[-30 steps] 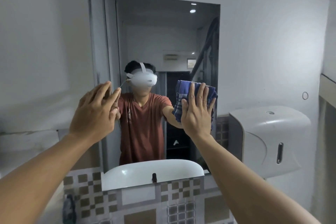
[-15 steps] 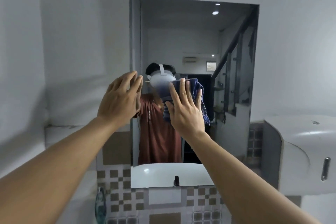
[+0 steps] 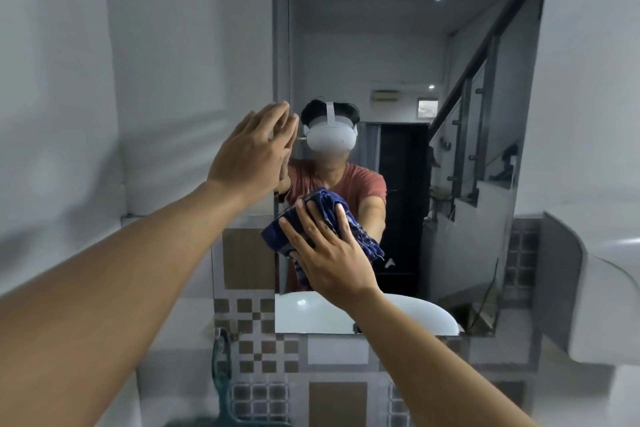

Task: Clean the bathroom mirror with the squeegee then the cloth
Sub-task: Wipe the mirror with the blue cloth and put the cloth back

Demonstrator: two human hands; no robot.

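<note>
The wall mirror (image 3: pixel 398 45) fills the middle of the view. My right hand (image 3: pixel 329 253) lies flat, fingers spread, pressing a dark blue checked cloth (image 3: pixel 325 204) against the lower left part of the glass. My left hand (image 3: pixel 252 156) is open and flat, with its fingers resting on the mirror's left edge at head height and nothing in it. The reflection shows a person in a red shirt with a white headset. I see no squeegee.
A white wall dispenser (image 3: pixel 606 288) juts out right of the mirror. Brown and grey patterned tiles (image 3: pixel 256 340) run below and left of it. A dark teal object (image 3: pixel 221 357) hangs low on the left. A white basin shows in the reflection.
My right hand has swept the cloth from the right side of the glass leftward, then down to the lower left. My left hand has stayed on the mirror's left edge.
</note>
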